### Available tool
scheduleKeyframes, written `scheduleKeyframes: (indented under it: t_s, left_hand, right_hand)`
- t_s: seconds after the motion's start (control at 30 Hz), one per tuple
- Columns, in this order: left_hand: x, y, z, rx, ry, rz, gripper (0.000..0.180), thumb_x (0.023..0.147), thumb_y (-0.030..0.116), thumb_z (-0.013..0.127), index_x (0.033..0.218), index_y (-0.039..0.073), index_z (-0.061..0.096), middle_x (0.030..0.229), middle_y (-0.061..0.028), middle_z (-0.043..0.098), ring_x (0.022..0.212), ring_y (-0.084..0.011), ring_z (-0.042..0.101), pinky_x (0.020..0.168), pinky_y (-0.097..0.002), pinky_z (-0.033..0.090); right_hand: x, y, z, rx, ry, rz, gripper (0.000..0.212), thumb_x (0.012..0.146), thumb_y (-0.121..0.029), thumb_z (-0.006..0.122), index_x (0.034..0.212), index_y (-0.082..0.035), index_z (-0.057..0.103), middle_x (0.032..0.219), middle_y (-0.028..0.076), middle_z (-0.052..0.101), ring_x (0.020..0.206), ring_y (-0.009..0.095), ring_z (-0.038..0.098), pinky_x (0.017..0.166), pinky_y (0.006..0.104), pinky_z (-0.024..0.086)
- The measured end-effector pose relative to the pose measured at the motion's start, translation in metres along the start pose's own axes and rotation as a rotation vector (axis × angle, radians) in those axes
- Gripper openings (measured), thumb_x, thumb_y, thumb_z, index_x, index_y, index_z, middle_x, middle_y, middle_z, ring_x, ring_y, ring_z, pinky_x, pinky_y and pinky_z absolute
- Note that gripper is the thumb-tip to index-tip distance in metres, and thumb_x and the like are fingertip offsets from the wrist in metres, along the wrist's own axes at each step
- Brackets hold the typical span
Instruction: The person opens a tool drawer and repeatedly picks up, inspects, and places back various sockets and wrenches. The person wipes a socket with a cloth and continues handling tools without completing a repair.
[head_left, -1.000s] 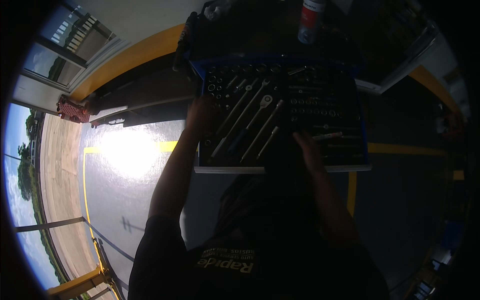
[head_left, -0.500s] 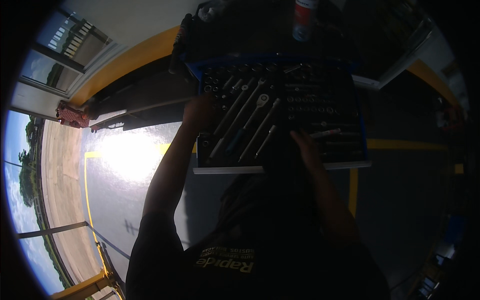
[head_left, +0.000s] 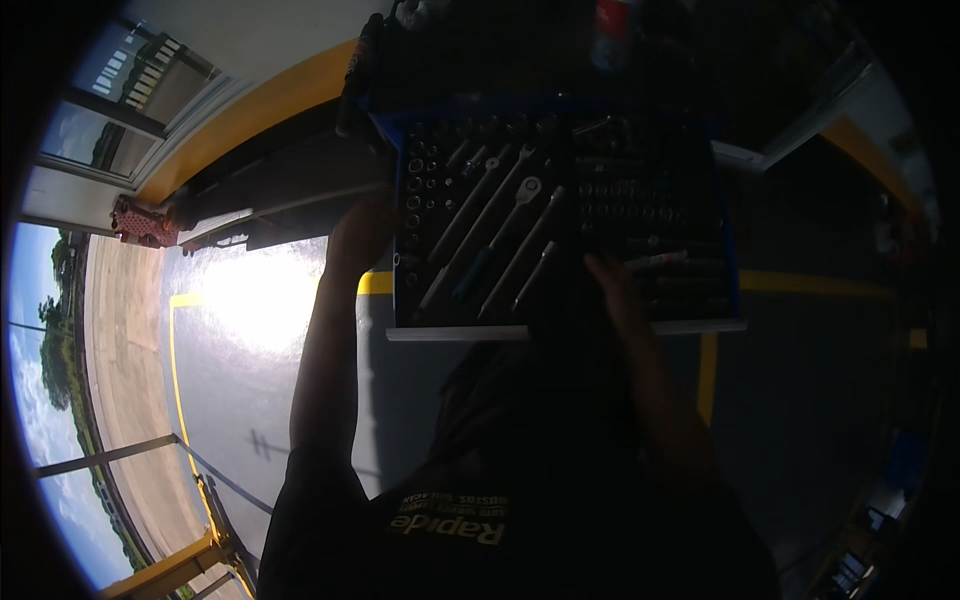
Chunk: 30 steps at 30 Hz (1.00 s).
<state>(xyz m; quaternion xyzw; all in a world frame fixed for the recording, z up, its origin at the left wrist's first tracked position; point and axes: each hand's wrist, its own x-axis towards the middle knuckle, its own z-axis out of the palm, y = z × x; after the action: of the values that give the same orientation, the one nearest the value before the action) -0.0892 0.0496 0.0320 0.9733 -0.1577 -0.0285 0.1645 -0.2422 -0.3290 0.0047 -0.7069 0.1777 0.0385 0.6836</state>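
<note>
A pulled-out blue tool drawer (head_left: 440,334) holds rows of sockets (head_left: 415,185), a ratchet (head_left: 530,188) with a blue-green grip and several long bars laid slantwise in a dark insert. My left hand (head_left: 362,232) is at the drawer's left side, outside the sockets; its fingers are lost in shadow. Over the front middle of the drawer is my right hand (head_left: 612,285), its thumb side showing. A dark patch beside it hides its fingers and anything in them. Close to that hand lies a slim tool with a pale section (head_left: 658,259).
A red-and-clear bottle (head_left: 611,35) stands on the dark cabinet top behind the drawer. A dark tool (head_left: 358,75) hangs at the cabinet's left corner. Yellow lines (head_left: 810,287) mark the grey floor, and a red perforated object (head_left: 143,222) is by the left wall.
My left hand has moved left, from over the sockets to the drawer's side, uncovering the socket columns. My right hand has hardly moved.
</note>
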Motion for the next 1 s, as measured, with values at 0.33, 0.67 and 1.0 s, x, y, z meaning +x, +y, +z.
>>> scheduleKeyframes:
  t_s: [0.33,0.67,1.0]
  left_hand:
    - [-0.04,0.021,0.019,0.044,-0.03,-0.111,0.03,0.089,0.034,0.074,0.105,0.009,0.073,0.111,-0.0162,0.07,0.103,-0.0379,0.068,0.088,-0.0491,0.055]
    - [-0.049,0.034,0.033,0.017,0.141,-0.141,0.017,0.087,0.015,0.074,0.1,0.006,0.068,0.103,-0.0154,0.066,0.097,-0.0368,0.067,0.082,-0.0474,0.055]
    - [-0.06,0.046,0.03,0.009,0.177,-0.051,0.013,0.087,0.013,0.072,0.098,0.007,0.069,0.1,-0.0143,0.066,0.09,-0.0378,0.069,0.076,-0.0472,0.056]
  right_hand:
    - [0.0,-0.008,-0.005,0.114,-0.113,0.114,0.078,0.098,-0.046,0.066,0.152,0.005,0.044,0.147,0.021,0.056,0.135,0.029,0.054,0.116,0.0385,0.039]
    - [-0.007,-0.021,0.001,0.041,-0.022,0.093,0.049,0.103,-0.032,0.062,0.139,0.002,0.061,0.132,0.015,0.067,0.123,0.023,0.061,0.11,0.034,0.043]
    - [-0.01,-0.031,0.003,0.118,-0.017,0.16,0.048,0.102,-0.031,0.063,0.138,0.001,0.062,0.13,0.013,0.067,0.119,0.022,0.062,0.106,0.0329,0.045]
